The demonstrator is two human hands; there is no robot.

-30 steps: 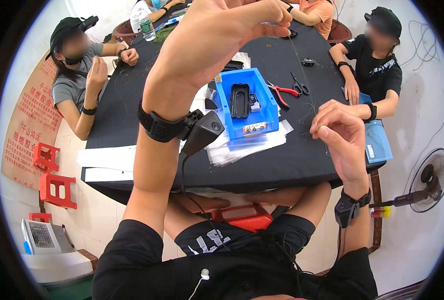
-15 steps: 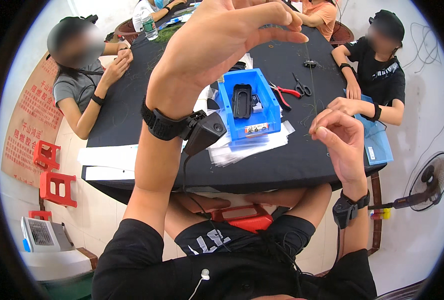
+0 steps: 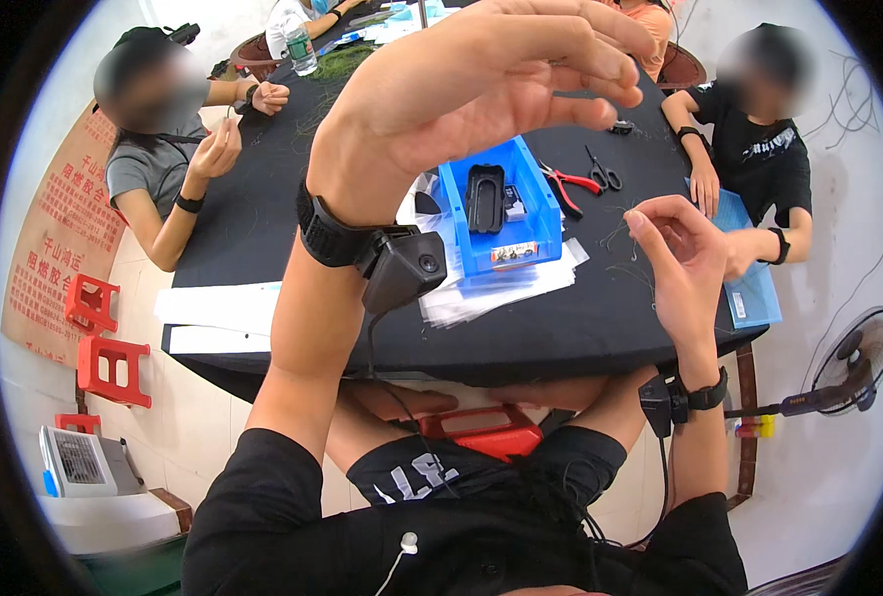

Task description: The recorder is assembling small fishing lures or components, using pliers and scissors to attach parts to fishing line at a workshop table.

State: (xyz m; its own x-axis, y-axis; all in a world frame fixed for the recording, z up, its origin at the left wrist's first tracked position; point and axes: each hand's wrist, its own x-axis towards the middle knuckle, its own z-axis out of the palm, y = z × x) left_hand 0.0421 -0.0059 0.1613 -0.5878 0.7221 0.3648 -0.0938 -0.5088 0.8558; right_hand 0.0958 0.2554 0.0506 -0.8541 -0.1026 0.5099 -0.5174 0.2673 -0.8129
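My left hand [image 3: 521, 84] is raised above the far side of the table, fingers loosely curved and apart, with nothing visible between them. Lower and to the right, my right hand [image 3: 680, 258] pinches thumb against forefinger. A thin greenish line [image 3: 614, 236] loops out beside those fingertips; its ends are too fine to follow. Under my left hand stands a blue plastic bin [image 3: 506, 263] holding a black oblong case [image 3: 484, 199] and a small dark card-like piece. Red-handled pliers [image 3: 572, 182] and black scissors [image 3: 605, 171] lie beyond the bin, to its right.
Clear plastic bags [image 3: 501, 303] lie under the bin on the black tablecloth [image 3: 362, 343]. White sheets [image 3: 218, 308] rest at the near left, a blue folder [image 3: 749, 288] at the right edge. Co-workers sit left, right and across. A bottle [image 3: 300, 50] stands near green line.
My left hand has opened from a near-pinch on the line and shifted slightly right and down. The line no longer stretches upright between my hands. The left co-worker's hands have parted.
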